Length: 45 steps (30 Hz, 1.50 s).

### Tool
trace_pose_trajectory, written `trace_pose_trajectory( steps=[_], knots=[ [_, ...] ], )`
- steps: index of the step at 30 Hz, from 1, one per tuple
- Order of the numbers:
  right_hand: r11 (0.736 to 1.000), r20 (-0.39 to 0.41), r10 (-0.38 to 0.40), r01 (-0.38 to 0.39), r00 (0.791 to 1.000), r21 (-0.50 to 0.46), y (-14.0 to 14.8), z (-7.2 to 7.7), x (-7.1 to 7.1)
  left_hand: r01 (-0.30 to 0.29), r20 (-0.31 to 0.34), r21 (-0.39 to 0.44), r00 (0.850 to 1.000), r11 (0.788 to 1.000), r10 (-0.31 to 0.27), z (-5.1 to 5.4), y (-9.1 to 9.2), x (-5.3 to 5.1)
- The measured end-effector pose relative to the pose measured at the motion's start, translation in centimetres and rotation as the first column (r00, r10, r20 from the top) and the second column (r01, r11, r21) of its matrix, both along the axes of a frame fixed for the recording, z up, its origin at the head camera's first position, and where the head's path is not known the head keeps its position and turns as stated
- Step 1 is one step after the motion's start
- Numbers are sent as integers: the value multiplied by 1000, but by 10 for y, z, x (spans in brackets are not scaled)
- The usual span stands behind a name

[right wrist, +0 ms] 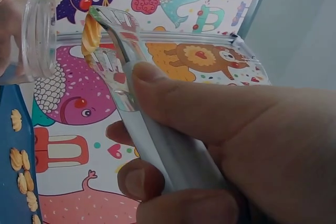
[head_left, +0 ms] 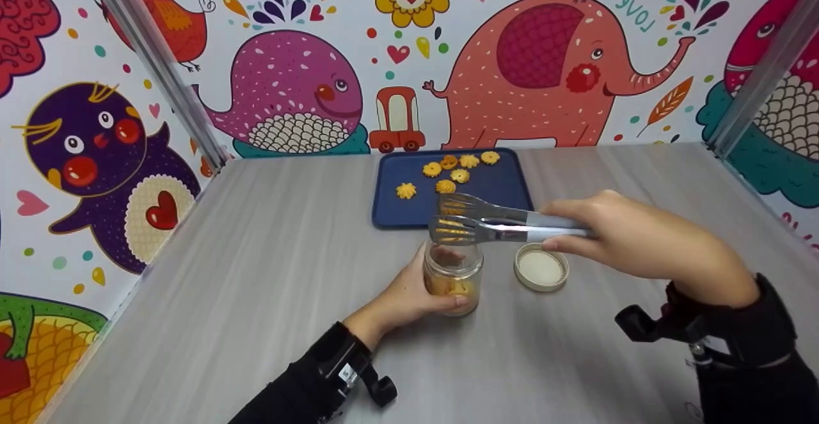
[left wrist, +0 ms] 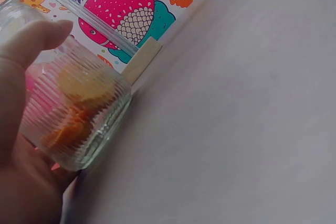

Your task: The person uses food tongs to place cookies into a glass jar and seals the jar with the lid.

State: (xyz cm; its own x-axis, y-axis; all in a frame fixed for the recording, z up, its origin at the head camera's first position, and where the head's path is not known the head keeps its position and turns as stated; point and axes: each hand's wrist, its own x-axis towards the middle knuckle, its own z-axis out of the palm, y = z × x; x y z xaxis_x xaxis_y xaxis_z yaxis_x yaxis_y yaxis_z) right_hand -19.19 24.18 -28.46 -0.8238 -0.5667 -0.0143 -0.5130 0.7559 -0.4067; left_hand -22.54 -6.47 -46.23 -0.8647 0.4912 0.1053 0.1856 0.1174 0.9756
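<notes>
Ribbed glass jar (head_left: 453, 278); slotted metal tongs (head_left: 505, 226) pinching ridged cookie (right wrist: 91, 37); L grip (head_left: 408, 293) curled rnd jar, R grip (head_left: 627, 235) clasping tongs.

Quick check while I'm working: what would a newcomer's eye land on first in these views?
Probably the bright cartoon wall, with its big coral elephant behind the table. Next, the metal tongs in the right hand, a cookie pinched between their tips near the mouth of the glass jar that the left hand grips. Beyond the jar, yellow cookies stand out on the blue tray.
</notes>
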Motion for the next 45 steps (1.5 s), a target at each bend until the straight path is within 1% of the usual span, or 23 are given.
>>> trace_pose_trajectory(
  steps=[4,8,12,24,31,37,45],
  knots=[
    [999,12,42,-42,999,-3,1,-3,-2,1,15,6,1000,1000,-1,0,1,1],
    [997,21,71,-70,997,-8,5,-6,-5,3,-1,4,1000,1000,-3,2,1,1],
    [997,25,82,-81,996,-11,7,-8,-7,8,-13,5,1000,1000,-8,1,1,1],
    [997,43,70,-70,997,-14,7,-8,-8,13,-11,17,1000,1000,-13,2,0,0],
    [997,25,76,-76,997,-15,10,-8,-7,3,-11,-14,1000,1000,-3,1,-1,1],
    [998,46,64,-64,997,-17,9,-8,-8,7,-10,-10,1000,1000,-7,1,-2,1],
    [997,26,82,-81,996,-1,8,-8,-8,-3,-16,-16,1000,1000,3,1,-2,0]
  ],
)
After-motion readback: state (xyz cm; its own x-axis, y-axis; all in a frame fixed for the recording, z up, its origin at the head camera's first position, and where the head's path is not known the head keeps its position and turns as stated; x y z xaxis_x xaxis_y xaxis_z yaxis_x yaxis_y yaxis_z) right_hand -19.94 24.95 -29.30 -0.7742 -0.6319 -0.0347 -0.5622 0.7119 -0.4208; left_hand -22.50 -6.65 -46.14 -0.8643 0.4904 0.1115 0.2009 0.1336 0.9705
